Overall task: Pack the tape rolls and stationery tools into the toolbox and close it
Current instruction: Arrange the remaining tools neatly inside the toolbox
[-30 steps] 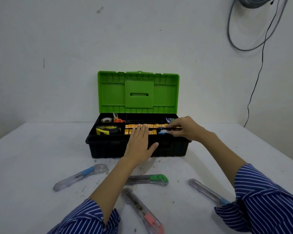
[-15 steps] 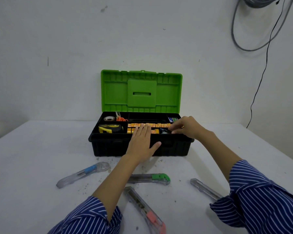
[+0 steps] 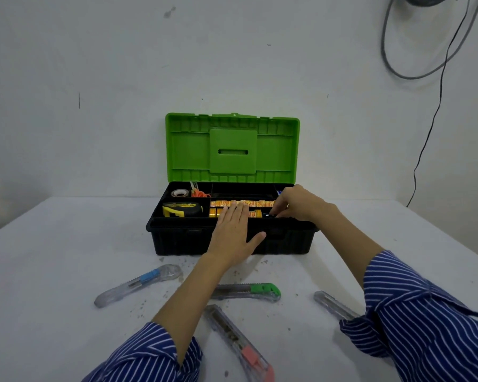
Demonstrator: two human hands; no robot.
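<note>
Green and upright, the lid of the toolbox stands open at the back of the table; the tray already holds a tape measure, a small tape roll, orange-handled scissors and rows of orange-labelled tape rolls; four box cutters lie loose on the table in front, one with a blue slider, one with a green end, one with a pink slider and a clear one partly under the right sleeve.

The left hand lies flat, fingers straight, across the front wall and onto the rolls; the right hand curls its fingers round a small dark item at the tray's right end, too hidden to name.

To do this well, seat that item flat within its compartment, below the rim; keep the left hand steadying the box; then gather the cutters lengthwise, so the lid can shut.
</note>
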